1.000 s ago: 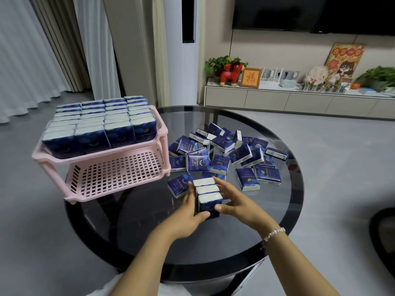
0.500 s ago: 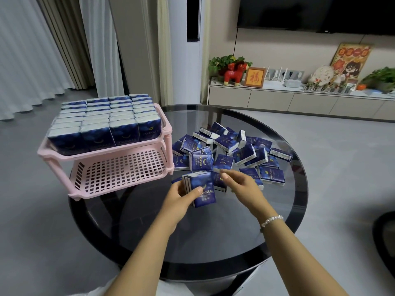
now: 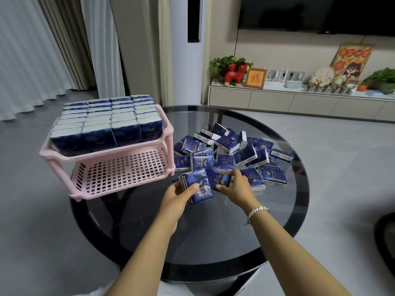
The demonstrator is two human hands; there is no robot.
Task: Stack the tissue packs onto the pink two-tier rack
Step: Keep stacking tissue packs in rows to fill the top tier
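A round, dark glass tabletop (image 3: 213,231) fills the middle of the view, with grey floor around it and a long low cabinet (image 3: 299,101) against the far wall under a dark screen. On the left edge of the tabletop stands the pink two-tier rack (image 3: 119,165). Its upper tier is packed with upright blue tissue packs (image 3: 102,124) in four neat rows, white tops showing, while the slotted lower tier holds nothing. To the right of the rack, near the middle of the tabletop, lies a loose heap of tissue packs (image 3: 235,150), some flat, some tipped on edge, several overlapping. At the near edge of that heap, the left hand (image 3: 177,195) grips a small bundle of packs (image 3: 197,186) held together face to face, thumb across the front pack and fingers behind, the bundle tilted and close to the glass; whether it touches the glass cannot be told. Just beside it, the right hand (image 3: 237,184) rests on a single pack (image 3: 220,180) lying at the heap's front edge, fingers curled over its far side and thumb at its near side. A beaded bracelet (image 3: 257,211) circles the right wrist.
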